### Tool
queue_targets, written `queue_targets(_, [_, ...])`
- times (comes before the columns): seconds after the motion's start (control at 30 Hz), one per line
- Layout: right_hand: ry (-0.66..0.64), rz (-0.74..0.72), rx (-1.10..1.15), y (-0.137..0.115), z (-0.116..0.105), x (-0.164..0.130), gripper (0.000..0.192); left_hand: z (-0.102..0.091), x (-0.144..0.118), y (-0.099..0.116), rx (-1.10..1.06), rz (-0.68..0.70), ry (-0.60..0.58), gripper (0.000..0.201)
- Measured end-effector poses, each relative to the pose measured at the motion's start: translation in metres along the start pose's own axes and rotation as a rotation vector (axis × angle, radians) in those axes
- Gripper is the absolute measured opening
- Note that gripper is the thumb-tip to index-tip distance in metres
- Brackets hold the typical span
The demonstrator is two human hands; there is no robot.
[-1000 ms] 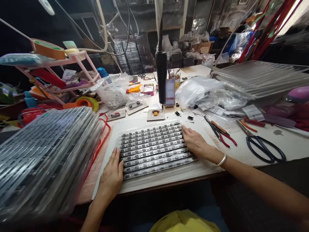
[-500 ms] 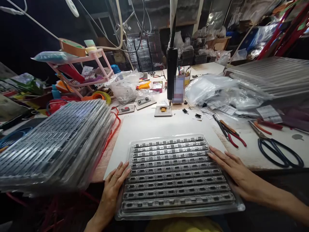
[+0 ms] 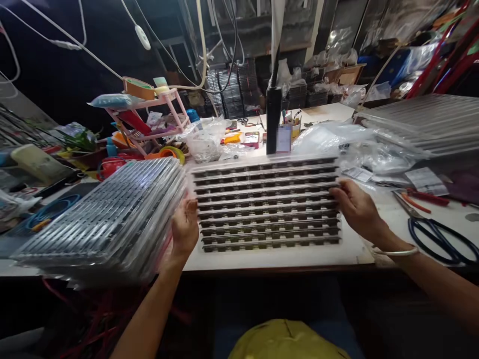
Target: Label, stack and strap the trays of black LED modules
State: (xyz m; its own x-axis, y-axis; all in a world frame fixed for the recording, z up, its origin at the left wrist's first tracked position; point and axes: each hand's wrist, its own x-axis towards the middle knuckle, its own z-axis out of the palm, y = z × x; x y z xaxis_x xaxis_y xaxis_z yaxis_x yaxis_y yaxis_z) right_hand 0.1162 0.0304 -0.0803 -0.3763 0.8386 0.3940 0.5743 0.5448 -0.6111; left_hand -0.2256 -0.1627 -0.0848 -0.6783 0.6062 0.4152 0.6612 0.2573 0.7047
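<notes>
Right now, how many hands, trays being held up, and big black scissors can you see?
Hands: 2, the left hand and the right hand
Held tray: 1
Black scissors: 1
Total: 4

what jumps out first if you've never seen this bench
A clear ribbed tray held up at centre, left hand and right hand gripping its ends. A tall stack of similar trays sits to its left, and black-handled scissors lie at far right.
</notes>
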Motion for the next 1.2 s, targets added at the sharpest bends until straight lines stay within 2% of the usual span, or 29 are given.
queue_targets(0.07, [-0.158,0.067,0.041,-0.002,0.008,0.004,0.042,0.003,0.005,-0.001,0.264,-0.007,-0.161,0.052])
queue_targets(0.13, [-0.304,0.128,0.037,0.006,0.02,0.001,0.045,0.007,0.003,-0.009,0.454,-0.02,-0.278,0.054])
queue_targets(0.3, [-0.546,0.142,-0.176,0.028,0.045,0.002,0.052,0.021,-0.004,-0.026,0.643,-0.046,-0.439,0.054])
queue_targets(0.43, [-0.647,0.097,-0.49,0.026,0.047,0.006,0.052,0.023,-0.004,-0.024,0.72,-0.005,-0.529,0.054])
queue_targets(0.53, [-0.526,0.1,-0.487,0.028,0.042,-0.016,0.056,0.014,-0.022,-0.023,0.734,0.034,-0.495,0.05])
queue_targets(0.63, [-0.282,-0.068,-0.298,0.034,0.04,-0.054,0.056,0.005,-0.054,-0.03,0.649,0.018,-0.435,0.047])
queue_targets(0.73, [-0.183,-0.169,-0.307,0.033,0.047,-0.081,0.046,0.005,-0.074,-0.038,0.523,-0.031,-0.361,0.047])
queue_targets(0.87, [-0.152,-0.148,-0.399,0.02,0.067,-0.077,0.045,0.013,-0.065,-0.044,0.452,-0.017,-0.36,0.044])
queue_targets(1.0, [-0.13,-0.141,-0.321,0.021,0.079,-0.067,0.047,0.015,-0.05,-0.054,0.327,-0.006,-0.384,0.043])
queue_targets(1.1, [-0.126,-0.061,-0.158,0.024,0.077,-0.067,0.046,0.013,-0.048,-0.056,0.12,-0.042,-0.378,0.044])
queue_targets(1.2, [-0.101,0.046,0.043,0.011,0.064,-0.068,0.042,0.006,-0.05,-0.045,-0.129,-0.174,-0.328,0.049])
